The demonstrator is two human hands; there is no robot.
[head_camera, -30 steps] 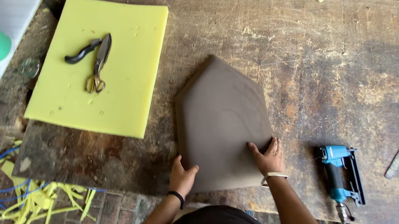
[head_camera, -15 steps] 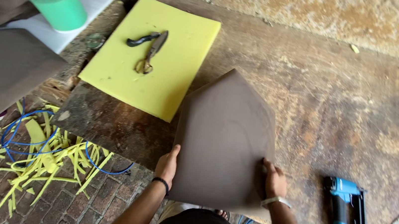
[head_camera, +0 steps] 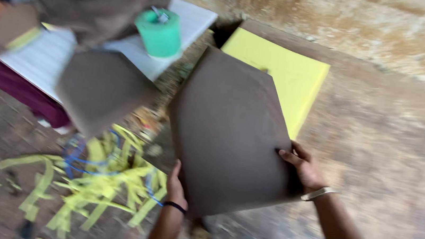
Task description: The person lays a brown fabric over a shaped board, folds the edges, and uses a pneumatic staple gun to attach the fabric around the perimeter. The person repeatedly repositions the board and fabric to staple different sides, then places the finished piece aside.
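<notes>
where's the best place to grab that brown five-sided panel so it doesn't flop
Probably by its two opposite side edges near the wide bottom, one hand from each side, as now: left hand at the lower-left edge, right hand at the right edge of the brown panel. It is broad, flat and thin.

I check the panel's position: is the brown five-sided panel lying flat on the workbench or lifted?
Lifted. The left hand and right hand grip the brown panel by its edges, tilted, overhanging the floor.

Bare forearms; a thin black band circles the left wrist, a silver bangle the right.
</notes>
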